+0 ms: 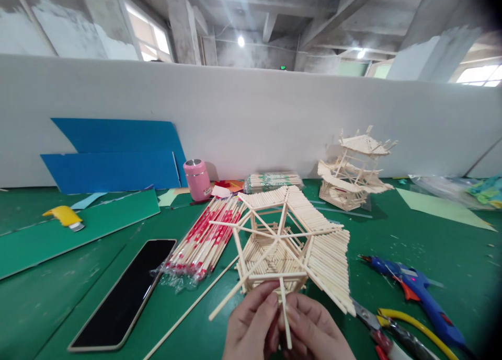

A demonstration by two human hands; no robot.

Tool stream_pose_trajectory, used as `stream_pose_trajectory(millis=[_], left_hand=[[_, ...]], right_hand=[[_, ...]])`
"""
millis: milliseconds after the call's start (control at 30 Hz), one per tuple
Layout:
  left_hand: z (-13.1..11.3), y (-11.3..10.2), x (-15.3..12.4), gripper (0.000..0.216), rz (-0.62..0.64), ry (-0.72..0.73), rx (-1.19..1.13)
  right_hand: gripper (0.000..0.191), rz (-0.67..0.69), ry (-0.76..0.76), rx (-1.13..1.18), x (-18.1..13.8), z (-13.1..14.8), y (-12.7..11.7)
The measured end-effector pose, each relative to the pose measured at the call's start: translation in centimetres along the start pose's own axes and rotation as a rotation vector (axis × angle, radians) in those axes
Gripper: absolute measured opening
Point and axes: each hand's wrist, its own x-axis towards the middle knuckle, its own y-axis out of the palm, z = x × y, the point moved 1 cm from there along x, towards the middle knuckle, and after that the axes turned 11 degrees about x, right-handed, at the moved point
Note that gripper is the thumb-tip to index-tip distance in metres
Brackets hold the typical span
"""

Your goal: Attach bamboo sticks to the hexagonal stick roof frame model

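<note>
A hexagonal roof frame built of thin wooden sticks (290,240) stands tilted on the green table, its open side facing me. My left hand (251,323) and my right hand (314,328) meet at its near lower edge. Both pinch one short loose stick (285,313) that points down from the frame's bottom beam. The fingers of both hands are closed on that stick. A long single stick (188,310) lies on the table to the left of my hands.
A bundle of red-and-white wrapped chopsticks (204,240) and a black phone (125,292) lie left. A blue glue gun (415,292) and yellow-handled pliers (392,328) lie right. A finished stick pavilion (353,172), a pink cup (197,180), blue boards (113,156) and a yellow cutter (65,216) stand further back.
</note>
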Motion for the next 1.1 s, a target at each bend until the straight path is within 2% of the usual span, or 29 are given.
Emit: stream_pose_trajectory(millis=[200, 767, 1100], left_hand=[[0.07, -0.09, 0.18, 0.012, 0.026, -0.007, -0.018], [0.37, -0.19, 0.15, 0.02, -0.018, 0.007, 0.059], [-0.11, 0.11, -0.25, 0.01, 0.007, 0.006, 0.013]], right_hand=[[0.026, 0.003, -0.003, 0.006, 0.04, -0.07, -0.19], [0.026, -0.002, 0.002, -0.017, -0.05, -0.04, -0.04], [0.027, -0.048, 0.004, -0.034, -0.19, 0.06, -0.18]])
